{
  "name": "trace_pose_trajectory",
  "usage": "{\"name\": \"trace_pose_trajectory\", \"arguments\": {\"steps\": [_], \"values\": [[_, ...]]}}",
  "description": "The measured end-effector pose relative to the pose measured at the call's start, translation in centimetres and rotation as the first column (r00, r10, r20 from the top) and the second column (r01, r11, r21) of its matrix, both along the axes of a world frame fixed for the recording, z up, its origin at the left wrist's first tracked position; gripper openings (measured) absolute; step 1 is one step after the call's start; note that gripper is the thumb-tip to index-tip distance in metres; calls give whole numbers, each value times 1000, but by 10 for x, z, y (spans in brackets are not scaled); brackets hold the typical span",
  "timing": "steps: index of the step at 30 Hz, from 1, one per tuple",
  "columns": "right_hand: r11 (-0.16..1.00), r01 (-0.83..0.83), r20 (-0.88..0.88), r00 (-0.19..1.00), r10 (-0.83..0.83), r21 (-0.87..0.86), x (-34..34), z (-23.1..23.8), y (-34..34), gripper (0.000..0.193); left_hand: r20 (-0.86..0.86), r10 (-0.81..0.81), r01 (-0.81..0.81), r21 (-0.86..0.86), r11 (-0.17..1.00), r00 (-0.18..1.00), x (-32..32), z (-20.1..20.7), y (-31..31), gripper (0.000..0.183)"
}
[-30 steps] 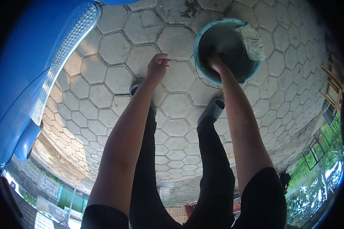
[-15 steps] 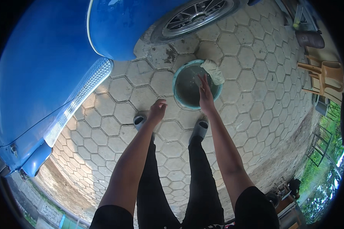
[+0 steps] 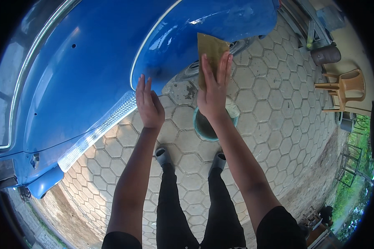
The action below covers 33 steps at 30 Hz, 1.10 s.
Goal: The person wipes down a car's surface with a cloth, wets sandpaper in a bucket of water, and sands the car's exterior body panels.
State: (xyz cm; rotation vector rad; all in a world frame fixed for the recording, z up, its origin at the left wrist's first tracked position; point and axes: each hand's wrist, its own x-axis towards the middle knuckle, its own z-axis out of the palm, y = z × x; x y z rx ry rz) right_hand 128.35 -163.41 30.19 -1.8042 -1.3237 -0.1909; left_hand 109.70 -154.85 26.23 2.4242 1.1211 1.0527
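Note:
My right hand (image 3: 214, 89) is raised in the middle, holding a thin brown sheet of sandpaper (image 3: 210, 43) between fingers and thumb. The sheet stands up past my fingertips, in front of the blue car's rounded fender (image 3: 174, 45). Whether it touches the paint I cannot tell. To the left, my left hand (image 3: 149, 106) is empty, its fingers stretched out close to the fender's lower edge and the bright textured metal strip (image 3: 108, 118). Below my right hand, partly covered by that forearm, sits a green bucket (image 3: 201, 133) with a pale cloth (image 3: 232, 110) over its rim.
The car's wheel (image 3: 239, 45) is partly hidden behind the sandpaper. Hexagonal paving (image 3: 183, 166) lies under my grey shoes (image 3: 163, 155). At the right stand a tan plastic chair (image 3: 353, 87) and a dark rounded object (image 3: 326, 54) near a wall.
Both hands have risen towards the car. My right hand has come up from the bucket with the sandpaper now plainly in view, and my left hand has opened from a curled pose.

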Motion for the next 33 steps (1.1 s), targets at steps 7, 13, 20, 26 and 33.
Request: {"name": "trace_pose_trajectory", "arguments": {"steps": [7, 13, 20, 26, 33], "values": [[922, -194, 510, 786, 350, -335, 36, -9, 89, 75, -213, -139, 157, 68, 985, 967, -5, -3, 73, 52], [998, 45, 221, 975, -34, -47, 90, 16, 94, 83, -157, -329, 358, 217, 908, 931, 32, 36, 75, 60], [964, 266, -250, 933, -257, 2, 45, -5, 104, 61, -384, -511, 629, 312, 712, 769, 162, 135, 151, 53], [805, 580, -172, 812, -558, 126, 227, 36, 129, 58, -562, -414, 668, 380, 640, 716, 190, 144, 138, 56], [986, 161, -76, 984, -163, -31, 58, -2, 92, 50, -516, -499, 684, 266, 679, 697, 178, 143, 149, 85]]}}
